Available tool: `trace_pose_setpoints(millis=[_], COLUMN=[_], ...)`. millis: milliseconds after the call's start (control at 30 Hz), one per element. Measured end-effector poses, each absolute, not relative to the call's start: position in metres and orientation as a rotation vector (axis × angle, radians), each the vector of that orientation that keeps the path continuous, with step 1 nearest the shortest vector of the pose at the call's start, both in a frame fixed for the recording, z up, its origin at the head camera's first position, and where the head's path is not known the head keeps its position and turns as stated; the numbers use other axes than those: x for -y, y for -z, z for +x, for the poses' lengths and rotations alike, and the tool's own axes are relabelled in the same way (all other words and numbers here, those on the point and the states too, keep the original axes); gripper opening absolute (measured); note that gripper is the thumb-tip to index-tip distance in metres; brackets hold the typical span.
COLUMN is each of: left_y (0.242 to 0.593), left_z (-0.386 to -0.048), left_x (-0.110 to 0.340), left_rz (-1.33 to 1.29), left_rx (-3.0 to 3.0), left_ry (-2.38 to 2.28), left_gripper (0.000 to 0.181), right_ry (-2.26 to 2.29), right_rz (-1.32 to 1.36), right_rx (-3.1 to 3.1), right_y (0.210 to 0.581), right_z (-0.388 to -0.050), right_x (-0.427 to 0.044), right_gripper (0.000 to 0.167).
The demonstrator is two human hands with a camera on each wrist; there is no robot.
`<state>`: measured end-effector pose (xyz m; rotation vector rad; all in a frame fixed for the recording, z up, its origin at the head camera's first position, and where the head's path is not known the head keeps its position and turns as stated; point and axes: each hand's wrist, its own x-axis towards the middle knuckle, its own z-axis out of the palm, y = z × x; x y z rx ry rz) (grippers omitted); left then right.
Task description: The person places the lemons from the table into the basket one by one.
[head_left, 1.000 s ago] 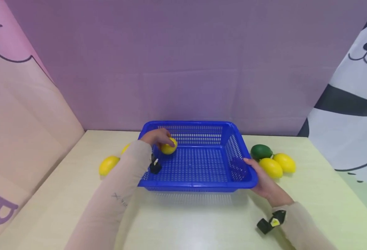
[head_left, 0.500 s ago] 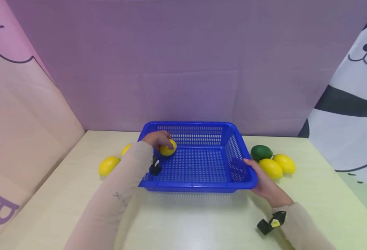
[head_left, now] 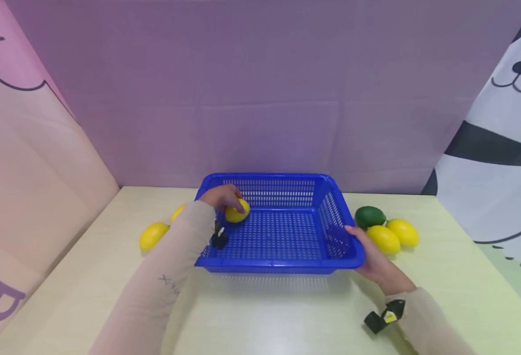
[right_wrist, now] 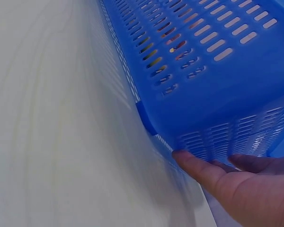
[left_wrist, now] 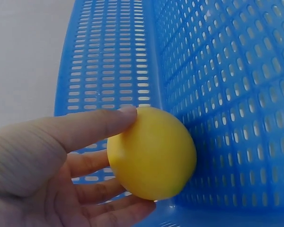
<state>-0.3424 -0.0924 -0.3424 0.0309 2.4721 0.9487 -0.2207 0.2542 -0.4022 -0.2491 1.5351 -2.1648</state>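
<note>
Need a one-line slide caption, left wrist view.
Left grip holding a yellow fruit inside a blue perforated basket.

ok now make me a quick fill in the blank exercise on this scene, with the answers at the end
1. The fruit in the left hand is coloured ____.
2. The colour of the basket is ____.
3. In the head view, the green fruit lies to the ____ of the basket.
4. The number of yellow fruits grouped with that green fruit is ____.

Missing words: yellow; blue; right; two.
</note>
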Motion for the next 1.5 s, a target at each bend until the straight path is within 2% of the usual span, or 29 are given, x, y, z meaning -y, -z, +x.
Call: trace_pose_setpoints(millis=[867, 1100, 1500], left_y=[0.338, 0.332, 0.325], left_z=[-0.339, -0.337, -0.338], left_x=[0.094, 0.098, 0.106], left_rz=[0.085, 0.152, 0.225], left_rx=[-2.623, -2.647, -2.650], left_ry=[-0.815, -0.828, -0.817], left_gripper=[0.052, 0.058, 0.057], right_ry=[2.146, 2.149, 2.145], right_rz=[-0.252, -0.261, -0.263], right_rx=[-1.549, -1.536, -1.537], right_y=[0.400, 0.401, 0.401], right_z=[-0.219, -0.219, -0.219], right_x=[-0.255, -0.255, -0.255], right_gripper=[0.065, 0.063, 0.064])
